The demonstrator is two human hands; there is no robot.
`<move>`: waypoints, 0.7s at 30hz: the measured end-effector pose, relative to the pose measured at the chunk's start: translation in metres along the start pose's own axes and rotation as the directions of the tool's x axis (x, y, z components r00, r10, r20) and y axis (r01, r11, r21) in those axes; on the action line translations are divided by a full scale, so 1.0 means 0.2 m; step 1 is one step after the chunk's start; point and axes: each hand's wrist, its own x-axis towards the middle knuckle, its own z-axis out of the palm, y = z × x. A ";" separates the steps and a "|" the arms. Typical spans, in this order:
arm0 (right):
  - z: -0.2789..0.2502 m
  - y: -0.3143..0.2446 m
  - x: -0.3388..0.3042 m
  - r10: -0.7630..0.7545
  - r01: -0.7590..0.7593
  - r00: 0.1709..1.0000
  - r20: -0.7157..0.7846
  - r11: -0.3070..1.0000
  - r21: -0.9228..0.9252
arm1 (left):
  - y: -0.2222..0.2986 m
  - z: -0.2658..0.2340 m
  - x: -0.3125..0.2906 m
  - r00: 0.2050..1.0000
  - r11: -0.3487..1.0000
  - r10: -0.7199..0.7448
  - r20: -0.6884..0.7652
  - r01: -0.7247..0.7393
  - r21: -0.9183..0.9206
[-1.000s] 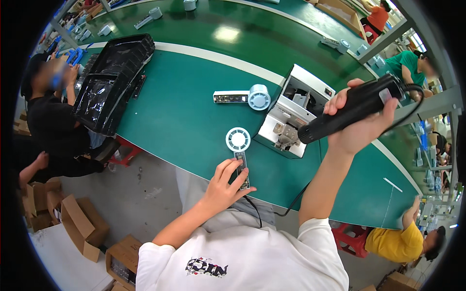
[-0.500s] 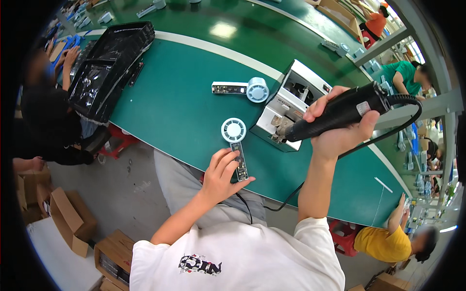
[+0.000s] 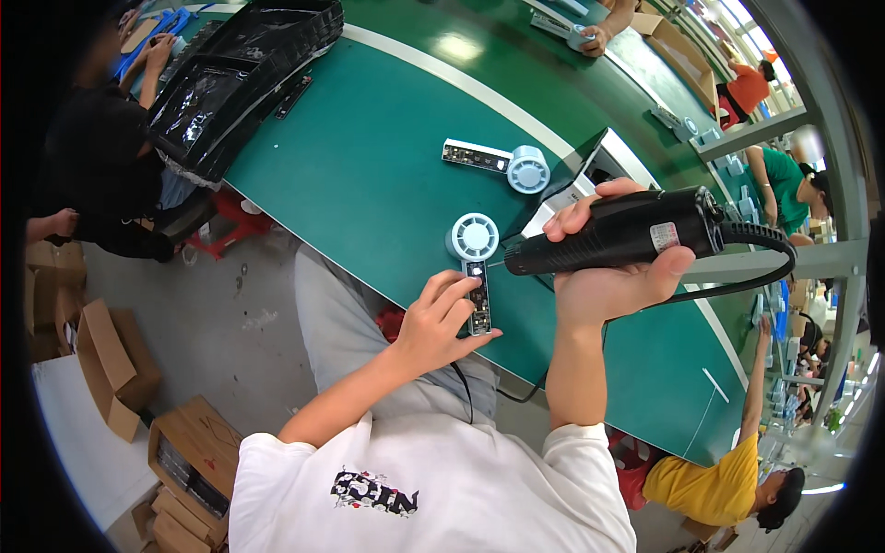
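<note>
My left hand [image 3: 438,324] is closed round the handle of a light-blue handheld fan [image 3: 476,238]. Its handle is open on top, baring a circuit board, and its round head points away from me. A black electric screwdriver [image 3: 622,230] with a thick cable is gripped in my right hand [image 3: 608,290]. The driver lies almost level, its thin bit reaching left to just beside the fan, near the neck. Whether the bit touches a screw is too small to tell. Farther off lies a second fan [image 3: 528,170], its board also bare. Behind the screwdriver, a white-and-grey box-shaped machine [image 3: 604,161] is partly hidden.
A teal table [image 3: 369,175] carries these things. Black plastic trays [image 3: 217,101] are stacked at its far left, beside a person in black. A co-worker's hand [image 3: 597,39] holds a fan across the belt. A person in yellow [image 3: 705,484] sits at right; cardboard boxes [image 3: 115,369] stand lower left.
The screwdriver has moved left from the machine to the fan under my left hand. My view has shifted, and a co-worker's hand now shows at the top.
</note>
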 end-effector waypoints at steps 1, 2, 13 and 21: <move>0.00 0.01 0.00 0.003 -0.003 1.000 0.005 1.000 0.000 | 0.00 0.00 0.00 1.000 1.000 -0.004 -0.004 0.004 0.002; 0.00 0.01 0.00 0.000 0.000 1.000 0.007 1.000 -0.019 | 0.00 0.00 0.00 1.000 1.000 -0.004 -0.008 0.004 0.004; 0.02 0.05 -0.01 -0.041 0.042 0.999 0.024 0.997 -0.069 | -0.01 0.01 0.00 1.000 1.000 0.002 -0.023 -0.002 0.012; 0.01 0.04 -0.01 -0.032 0.033 0.999 0.013 0.997 -0.071 | -0.01 0.02 0.00 1.000 1.000 0.009 -0.027 -0.009 0.024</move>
